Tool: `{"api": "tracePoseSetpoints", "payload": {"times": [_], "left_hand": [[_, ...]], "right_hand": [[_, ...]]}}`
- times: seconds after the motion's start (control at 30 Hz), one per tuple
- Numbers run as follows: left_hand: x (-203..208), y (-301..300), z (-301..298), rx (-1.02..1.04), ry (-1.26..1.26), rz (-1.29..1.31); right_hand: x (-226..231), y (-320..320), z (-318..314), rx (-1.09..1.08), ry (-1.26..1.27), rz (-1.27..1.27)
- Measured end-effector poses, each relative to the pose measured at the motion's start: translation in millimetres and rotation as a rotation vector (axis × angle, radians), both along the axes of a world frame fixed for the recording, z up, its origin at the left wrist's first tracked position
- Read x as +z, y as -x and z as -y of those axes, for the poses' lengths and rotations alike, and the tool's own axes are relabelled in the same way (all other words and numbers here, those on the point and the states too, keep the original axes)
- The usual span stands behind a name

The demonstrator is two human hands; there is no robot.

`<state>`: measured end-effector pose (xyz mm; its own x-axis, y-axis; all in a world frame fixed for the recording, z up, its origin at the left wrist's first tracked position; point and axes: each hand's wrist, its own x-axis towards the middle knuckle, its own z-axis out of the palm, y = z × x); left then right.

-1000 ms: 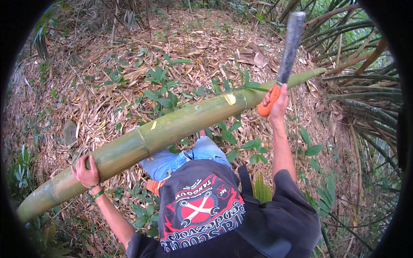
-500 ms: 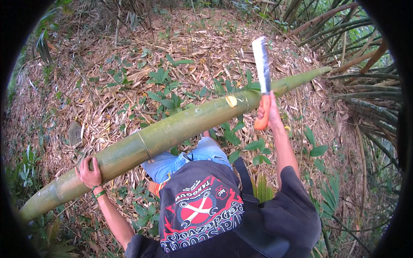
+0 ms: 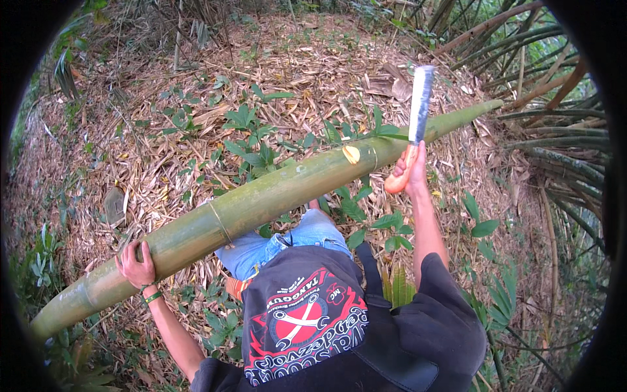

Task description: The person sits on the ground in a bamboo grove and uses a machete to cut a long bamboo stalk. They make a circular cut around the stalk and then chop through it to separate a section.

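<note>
A thick green bamboo pole (image 3: 261,194) slants across in front of me, from the lower left up to the far right. My left hand (image 3: 136,264) is closed round its near-left part, thumb and fingers over the top. In my right hand (image 3: 413,168) is a machete (image 3: 421,98) with an orange handle, its blade pointing away from me and slightly blurred. The blade appears above the pole's thinner right part; whether they touch, I cannot tell. A pale fresh notch (image 3: 351,155) shows in the bamboo, left of the machete.
Dry leaves and green seedlings (image 3: 251,147) cover the sloping ground. A dense clump of bamboo stems (image 3: 562,140) stands at the right. A flat grey-green stone-like object (image 3: 115,206) lies at the left. My thigh in blue jeans (image 3: 287,243) is under the pole.
My right hand has shifted slightly right, and the machete blade has swung from leaning left to leaning right. The pole and my left hand stay nearly where they were.
</note>
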<state>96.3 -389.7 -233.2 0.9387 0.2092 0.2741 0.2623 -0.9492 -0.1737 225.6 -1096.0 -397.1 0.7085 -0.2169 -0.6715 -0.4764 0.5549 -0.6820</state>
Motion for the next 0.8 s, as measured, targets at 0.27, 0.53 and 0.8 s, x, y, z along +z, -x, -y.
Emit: {"api": "tracePoseSetpoints", "payload": {"times": [0.27,0.53,0.8], "left_hand": [[0,-3,-3,-0.006,0.024,-0.006],[-1,-8,4,-0.019,0.013,-0.037],[1,1,-1,-0.007,0.001,-0.025]], "right_hand": [[-41,48,-4,0.474,-0.152,-0.407],[-40,36,-19,-0.048,0.216,-0.004],[2,21,24,0.357,0.009,-0.206]]}}
